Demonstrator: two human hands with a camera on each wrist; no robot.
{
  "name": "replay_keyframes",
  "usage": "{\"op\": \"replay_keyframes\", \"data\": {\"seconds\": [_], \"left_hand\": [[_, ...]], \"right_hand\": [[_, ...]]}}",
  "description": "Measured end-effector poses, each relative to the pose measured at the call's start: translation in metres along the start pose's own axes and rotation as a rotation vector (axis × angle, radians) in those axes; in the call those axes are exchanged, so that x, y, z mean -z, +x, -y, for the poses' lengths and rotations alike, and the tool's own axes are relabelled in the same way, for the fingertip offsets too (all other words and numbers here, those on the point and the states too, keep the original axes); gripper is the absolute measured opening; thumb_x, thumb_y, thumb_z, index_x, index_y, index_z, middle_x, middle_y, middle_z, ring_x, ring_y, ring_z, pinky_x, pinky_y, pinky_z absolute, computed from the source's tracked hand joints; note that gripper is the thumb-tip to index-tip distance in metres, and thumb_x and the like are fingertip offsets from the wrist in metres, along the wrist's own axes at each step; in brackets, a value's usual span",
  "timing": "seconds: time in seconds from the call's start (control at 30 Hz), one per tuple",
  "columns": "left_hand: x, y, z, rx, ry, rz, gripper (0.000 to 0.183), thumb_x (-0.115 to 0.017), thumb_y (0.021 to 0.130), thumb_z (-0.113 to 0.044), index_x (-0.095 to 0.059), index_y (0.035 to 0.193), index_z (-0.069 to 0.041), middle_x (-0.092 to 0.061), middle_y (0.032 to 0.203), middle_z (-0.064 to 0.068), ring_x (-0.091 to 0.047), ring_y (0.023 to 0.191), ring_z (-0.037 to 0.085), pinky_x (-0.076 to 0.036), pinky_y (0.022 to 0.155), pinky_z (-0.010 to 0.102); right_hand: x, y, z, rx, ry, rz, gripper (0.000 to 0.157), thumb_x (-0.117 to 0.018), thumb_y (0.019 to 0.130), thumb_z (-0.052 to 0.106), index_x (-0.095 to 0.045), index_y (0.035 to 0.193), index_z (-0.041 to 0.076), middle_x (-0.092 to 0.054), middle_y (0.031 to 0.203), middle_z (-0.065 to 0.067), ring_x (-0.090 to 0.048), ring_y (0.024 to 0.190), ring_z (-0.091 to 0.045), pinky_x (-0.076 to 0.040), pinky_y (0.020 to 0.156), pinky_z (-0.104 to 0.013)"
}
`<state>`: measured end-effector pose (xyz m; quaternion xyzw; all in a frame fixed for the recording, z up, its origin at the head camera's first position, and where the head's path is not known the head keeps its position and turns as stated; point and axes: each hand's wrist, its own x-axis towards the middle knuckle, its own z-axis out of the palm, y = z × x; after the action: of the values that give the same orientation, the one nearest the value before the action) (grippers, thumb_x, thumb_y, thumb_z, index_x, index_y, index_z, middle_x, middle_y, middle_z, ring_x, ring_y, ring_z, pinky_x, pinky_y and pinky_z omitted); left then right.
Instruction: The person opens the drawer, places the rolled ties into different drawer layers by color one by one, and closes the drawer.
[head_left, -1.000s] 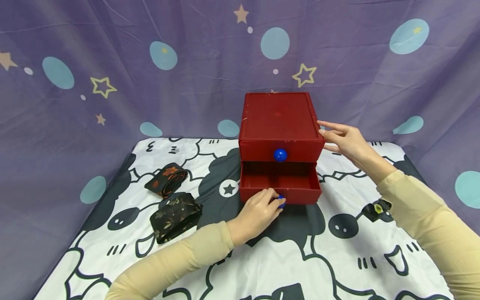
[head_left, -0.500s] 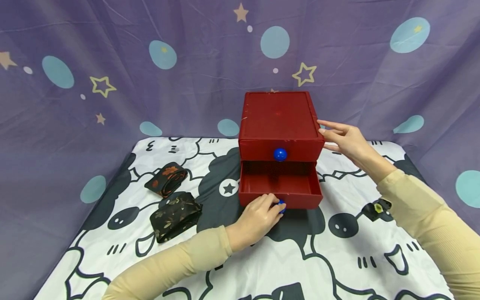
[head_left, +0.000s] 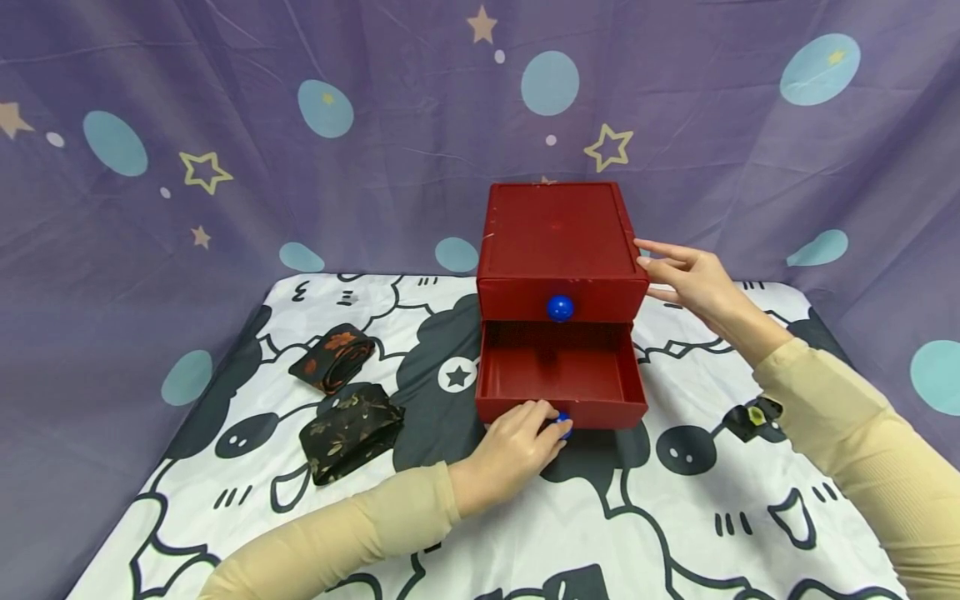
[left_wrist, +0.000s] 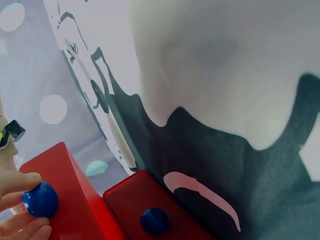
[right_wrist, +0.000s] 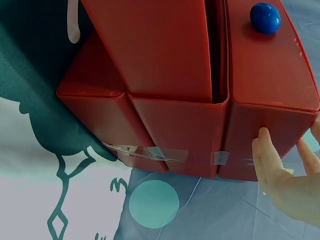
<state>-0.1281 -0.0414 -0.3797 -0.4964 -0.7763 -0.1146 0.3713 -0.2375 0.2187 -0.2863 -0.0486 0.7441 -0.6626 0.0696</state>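
Note:
A red plastic drawer cabinet [head_left: 558, 229] stands on the covered table. Its middle drawer [head_left: 551, 375] is pulled out and bare inside. My left hand [head_left: 513, 454] pinches the blue ball knob [left_wrist: 41, 199] on that drawer's front, thumb and fingertips around it. Straight fingers of my right hand [head_left: 693, 283] rest against the cabinet's right side near the top, as the right wrist view also shows. The top drawer, with its own blue knob [head_left: 560, 308], is closed. Below, the bottom drawer [left_wrist: 145, 200] is closed too, hidden from the head view.
A rolled dark cloth with orange flowers [head_left: 333, 358] lies to the left, and a folded dark cloth with gold leaves [head_left: 352, 433] is nearer. Beside the right sleeve is a small black piece with a yellow-green mark [head_left: 753, 418]. A purple curtain [head_left: 420, 125] hangs behind.
The left hand has drawn the middle drawer further out toward the person, so more of its inside shows. The right hand has stayed against the cabinet's side.

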Motion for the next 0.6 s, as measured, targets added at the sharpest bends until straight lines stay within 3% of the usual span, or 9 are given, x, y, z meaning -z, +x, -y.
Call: {"op": "replay_keyframes", "data": {"seconds": [0.3,0.6], "left_hand": [[0.0026,-0.0026,-0.0050,-0.019,0.005,-0.026,0.024,-0.074,0.069,-0.012,-0.067,0.091,-0.004,-0.056,0.082,0.007,-0.055,0.068,0.013,-0.047,0.065,0.018],[0.0047,-0.0041,-0.0095,-0.002,-0.017,0.003,0.021,-0.073,0.071,-0.012,-0.067,0.089,-0.004,-0.056,0.080,0.007,-0.053,0.068,0.013,-0.046,0.064,0.018]], "right_hand": [[0.0000,-0.0002,-0.0001,-0.002,0.006,0.001,0.058,-0.062,0.082,0.028,-0.041,0.133,0.009,-0.042,0.128,-0.011,-0.057,0.093,-0.004,-0.048,0.075,-0.021],[0.0000,0.0003,0.0000,0.001,0.007,0.007,0.058,-0.061,0.082,0.027,-0.040,0.133,0.009,-0.038,0.133,-0.014,-0.056,0.095,-0.004,-0.048,0.075,-0.022]]}}
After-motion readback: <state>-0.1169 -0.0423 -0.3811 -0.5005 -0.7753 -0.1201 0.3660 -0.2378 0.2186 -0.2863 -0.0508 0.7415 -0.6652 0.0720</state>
